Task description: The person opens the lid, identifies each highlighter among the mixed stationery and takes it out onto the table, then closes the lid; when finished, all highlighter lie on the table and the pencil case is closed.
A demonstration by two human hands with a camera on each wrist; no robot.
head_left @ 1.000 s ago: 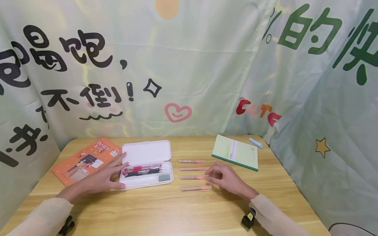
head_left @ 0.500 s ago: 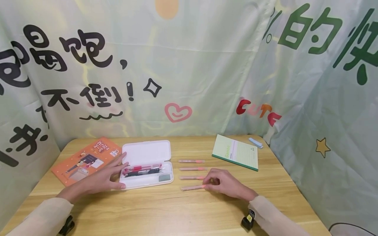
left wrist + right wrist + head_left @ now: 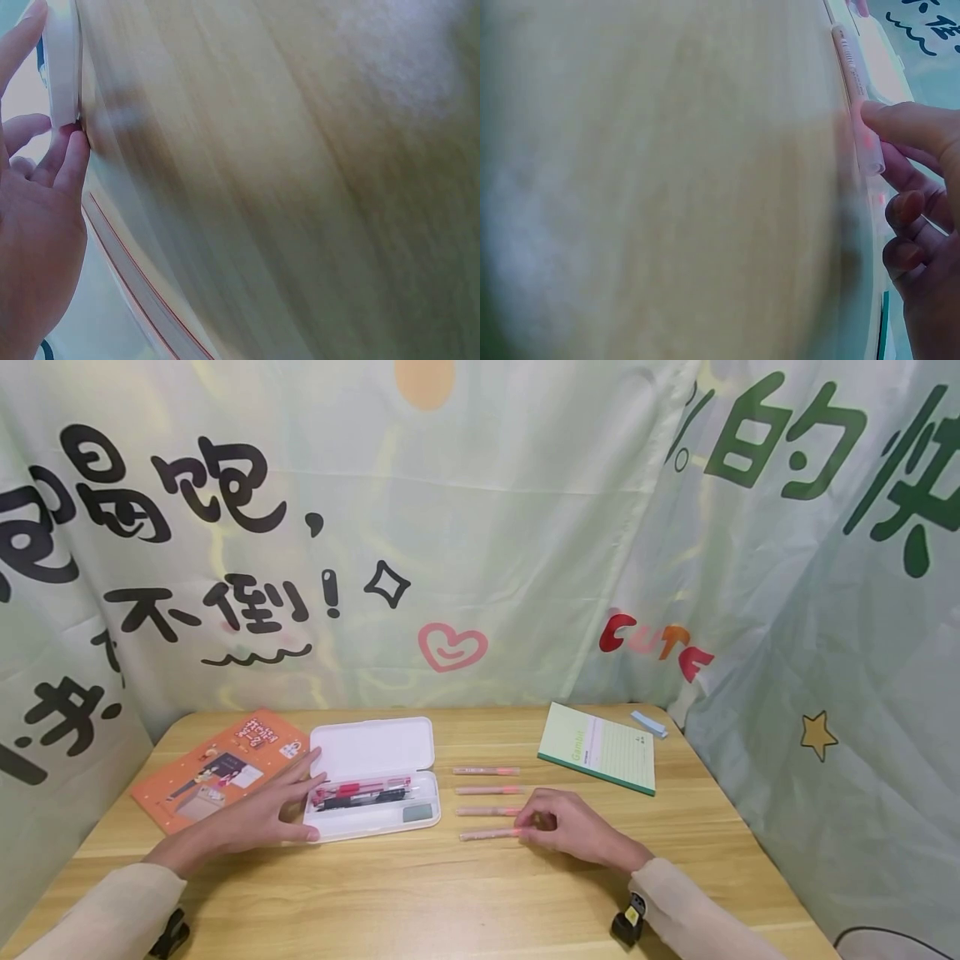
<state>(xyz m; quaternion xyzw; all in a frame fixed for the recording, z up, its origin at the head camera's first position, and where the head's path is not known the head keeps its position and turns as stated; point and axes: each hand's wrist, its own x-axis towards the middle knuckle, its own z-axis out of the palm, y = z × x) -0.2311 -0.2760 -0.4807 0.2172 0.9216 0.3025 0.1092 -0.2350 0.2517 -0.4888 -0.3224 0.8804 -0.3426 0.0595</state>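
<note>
**A pen pinched in my right hand**

My right hand (image 3: 573, 828) pinches the right end of the near pen (image 3: 487, 835), thumb against fingertips, around the middle of the worktop (image 3: 420, 897). Three more pens (image 3: 487, 791) lie in a row from it toward the far edge. My left hand (image 3: 273, 806) is spread against the left end of the open case (image 3: 356, 828), which holds red and black pens (image 3: 367, 799) and a grey block (image 3: 417, 812). The orange book (image 3: 191, 764) lies by the far left corner; the notebook (image 3: 597, 750) and blue strip (image 3: 649, 723) lie toward the far right one.
</note>
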